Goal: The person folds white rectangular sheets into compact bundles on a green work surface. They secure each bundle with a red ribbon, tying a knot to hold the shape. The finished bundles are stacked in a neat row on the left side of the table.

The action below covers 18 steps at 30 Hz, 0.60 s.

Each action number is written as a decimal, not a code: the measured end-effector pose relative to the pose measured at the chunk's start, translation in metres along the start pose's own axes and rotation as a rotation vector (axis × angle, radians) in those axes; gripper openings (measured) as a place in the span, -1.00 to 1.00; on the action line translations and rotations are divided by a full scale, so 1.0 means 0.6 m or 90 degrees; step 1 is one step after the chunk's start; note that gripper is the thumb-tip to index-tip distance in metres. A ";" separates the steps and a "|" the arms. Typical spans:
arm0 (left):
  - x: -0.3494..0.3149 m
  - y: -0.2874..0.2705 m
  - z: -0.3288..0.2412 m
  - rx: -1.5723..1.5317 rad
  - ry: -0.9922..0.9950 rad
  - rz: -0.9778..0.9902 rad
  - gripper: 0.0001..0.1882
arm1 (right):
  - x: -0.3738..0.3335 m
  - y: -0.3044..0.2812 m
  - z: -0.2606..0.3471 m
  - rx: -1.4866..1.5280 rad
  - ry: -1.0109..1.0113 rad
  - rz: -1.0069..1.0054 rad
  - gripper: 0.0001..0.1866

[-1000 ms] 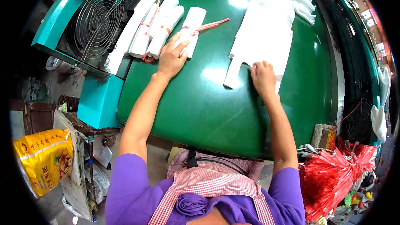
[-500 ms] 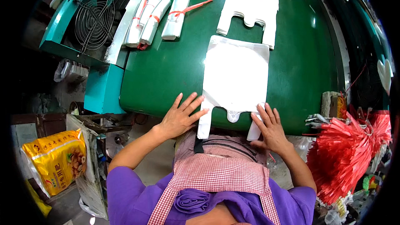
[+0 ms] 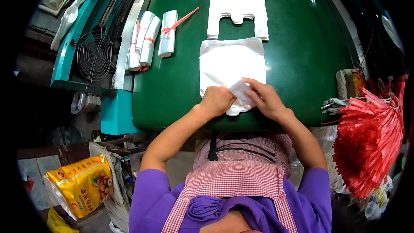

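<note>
A stack of white plastic vest bags (image 3: 230,58) lies on the green belt in front of me. My left hand (image 3: 217,100) is closed on the near left part of the stack, its fingers curled under. My right hand (image 3: 265,99) grips a folded-in handle flap (image 3: 242,91) between thumb and fingers, over the stack's near edge. The rounded middle tab of the bags pokes out below the hands. Farther away lies a second stack of white vest bags (image 3: 237,0), handles toward me.
Three rolled plastic bundles (image 3: 169,34) tied with red strips lie at left on the green belt (image 3: 302,82). A metal fan guard (image 3: 93,56) and teal frame border the left side. A bunch of red strips (image 3: 366,142) hangs at right. A yellow sack (image 3: 82,185) stands lower left.
Both hands have moved inward from lying spread at the handles and closed on the bags. The near handles are now folded up over the stack. The whole view has shifted slightly.
</note>
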<state>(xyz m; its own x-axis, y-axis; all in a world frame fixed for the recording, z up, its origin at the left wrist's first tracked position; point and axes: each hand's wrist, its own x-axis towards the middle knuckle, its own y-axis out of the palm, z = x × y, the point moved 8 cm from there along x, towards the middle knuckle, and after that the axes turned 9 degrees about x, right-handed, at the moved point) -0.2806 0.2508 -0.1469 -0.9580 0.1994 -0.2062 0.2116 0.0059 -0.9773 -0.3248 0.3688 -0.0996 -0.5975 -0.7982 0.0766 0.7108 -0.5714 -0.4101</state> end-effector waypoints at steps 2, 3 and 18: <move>-0.041 -0.045 0.001 -0.019 0.008 -0.255 -0.73 | 0.017 0.038 -0.031 -0.171 0.037 0.045 -0.82; -0.083 -0.061 0.002 -0.028 0.005 -0.381 -0.71 | 0.015 0.064 -0.032 -0.261 0.044 0.113 -0.78; -0.003 -0.066 0.043 -0.370 -0.043 -0.258 -0.67 | 0.014 0.048 -0.003 -0.336 -0.111 0.013 -0.28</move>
<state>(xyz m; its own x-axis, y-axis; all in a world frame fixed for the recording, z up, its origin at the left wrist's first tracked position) -0.2920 0.2250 -0.1088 -0.9890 0.0097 0.1478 -0.1135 0.5918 -0.7980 -0.3100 0.3457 -0.1125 -0.4825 -0.8540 0.1948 0.4125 -0.4178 -0.8095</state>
